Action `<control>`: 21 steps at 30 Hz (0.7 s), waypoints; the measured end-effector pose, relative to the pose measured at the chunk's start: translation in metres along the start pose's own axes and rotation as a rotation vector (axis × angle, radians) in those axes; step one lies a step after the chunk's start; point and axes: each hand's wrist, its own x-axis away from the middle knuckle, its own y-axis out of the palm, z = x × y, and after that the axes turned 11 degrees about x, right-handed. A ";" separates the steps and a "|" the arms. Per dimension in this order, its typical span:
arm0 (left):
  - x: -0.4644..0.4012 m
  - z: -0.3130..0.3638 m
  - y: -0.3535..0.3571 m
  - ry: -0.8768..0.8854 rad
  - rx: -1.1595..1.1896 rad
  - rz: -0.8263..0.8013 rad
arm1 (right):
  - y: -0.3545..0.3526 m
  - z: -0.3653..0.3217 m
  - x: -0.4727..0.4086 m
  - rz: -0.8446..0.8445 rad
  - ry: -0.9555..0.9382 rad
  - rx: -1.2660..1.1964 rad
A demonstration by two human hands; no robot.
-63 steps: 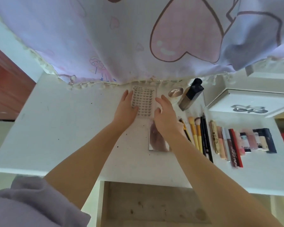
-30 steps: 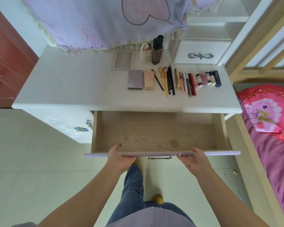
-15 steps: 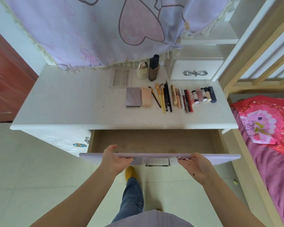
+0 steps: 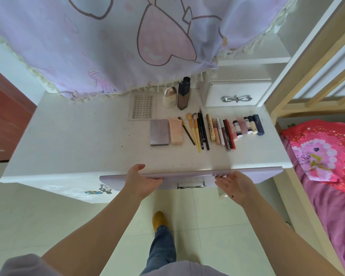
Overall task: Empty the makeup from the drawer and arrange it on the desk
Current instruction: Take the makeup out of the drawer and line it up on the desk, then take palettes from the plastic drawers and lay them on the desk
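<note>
Nearest, the left hand [image 4: 142, 182] and right hand [image 4: 233, 186] press flat, fingers straight and gripping nothing, against the lilac drawer front [image 4: 189, 177], which sits almost flush under the desk [image 4: 78, 140] edge. Farther back on the desktop the makeup lies in a row: a mauve palette [image 4: 159, 132], peach tube [image 4: 175, 131], brushes [image 4: 193, 130], pencils, lipsticks [image 4: 229, 134]. Farthest stand a lash tray [image 4: 141, 106], a cream bottle [image 4: 169, 97] and a dark foundation bottle [image 4: 184, 93].

Desk [image 4: 68, 136]: white. Drawer front [image 4: 247, 174]: lilac. Curtain [image 4: 108, 36] behind desk: lavender, pink heart pattern. Bedspread [image 4: 327, 156] right of desk: red-pink, floral print.
</note>
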 end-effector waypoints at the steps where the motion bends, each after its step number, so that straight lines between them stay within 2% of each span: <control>1: 0.000 -0.001 -0.002 -0.004 -0.098 0.006 | -0.002 0.001 0.004 0.030 -0.001 0.105; 5: 0.013 -0.018 0.015 -0.033 -0.788 0.023 | 0.001 -0.018 0.023 0.115 -0.017 0.766; 6: 0.020 -0.027 0.027 -0.016 -0.903 -0.013 | 0.001 -0.025 0.027 0.147 -0.077 0.965; 8: 0.032 -0.050 0.058 0.102 -1.146 -0.102 | 0.002 -0.033 0.040 0.369 -0.367 1.429; 9: 0.035 -0.063 0.073 0.221 -1.345 -0.141 | 0.003 -0.035 0.048 0.499 -0.538 1.586; 10: 0.036 -0.079 0.084 0.401 -1.583 -0.178 | 0.002 -0.037 0.054 0.618 -0.696 1.644; 11: 0.036 -0.093 0.091 0.668 -1.832 -0.209 | 0.001 -0.037 0.061 0.713 -0.841 1.668; 12: 0.036 -0.106 0.093 0.938 -2.000 -0.260 | 0.001 -0.036 0.068 0.779 -0.951 1.693; 14: 0.032 -0.124 0.088 1.319 -2.255 -0.290 | -0.005 -0.031 0.082 0.846 -1.058 1.750; 17: 0.026 -0.146 0.069 1.612 -2.368 -0.324 | -0.021 -0.012 0.103 0.909 -0.957 1.808; 19: 0.027 -0.157 0.061 1.715 -2.349 -0.469 | -0.033 0.004 0.114 0.956 -0.822 1.844; 21: 0.023 -0.164 0.056 1.773 -2.368 -0.695 | -0.045 0.020 0.120 1.017 -0.662 1.823</control>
